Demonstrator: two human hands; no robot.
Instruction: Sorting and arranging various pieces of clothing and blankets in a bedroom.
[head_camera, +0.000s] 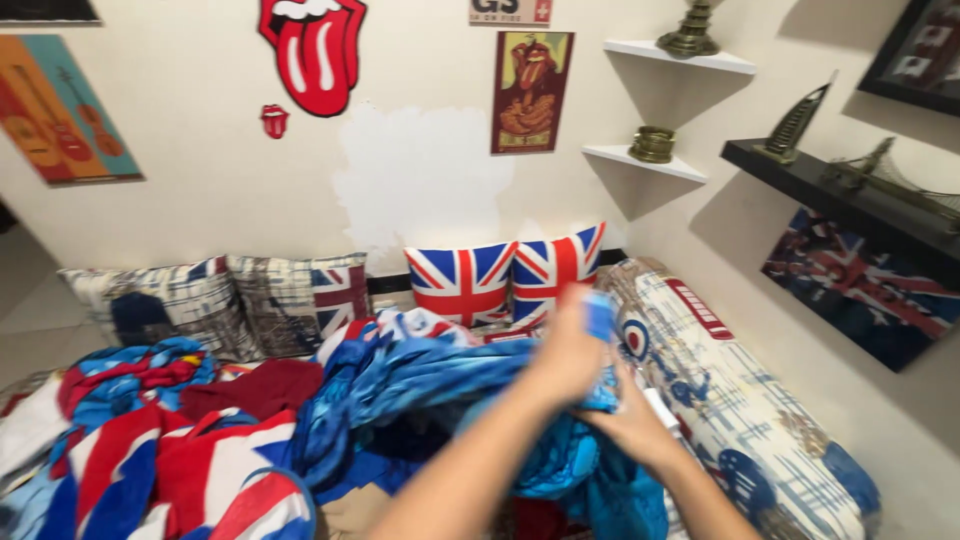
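Note:
A blue patterned blanket (420, 385) lies bunched across the middle of the bed. My left hand (568, 355) is raised and blurred, closed on a fold of that blanket near its top edge. Just below and to the right, my right hand (632, 425) grips the same blue fabric. Both forearms reach in from the bottom of the view. The lower part of the blanket hangs under my hands.
A red, white and blue flag blanket (170, 470) is heaped at the left. Two flag cushions (505, 278) and two checked pillows (215, 300) lean on the wall. A long patterned bolster (740, 400) lies at the right. Corner shelves (650, 160) and a dark shelf (850, 200) jut out above.

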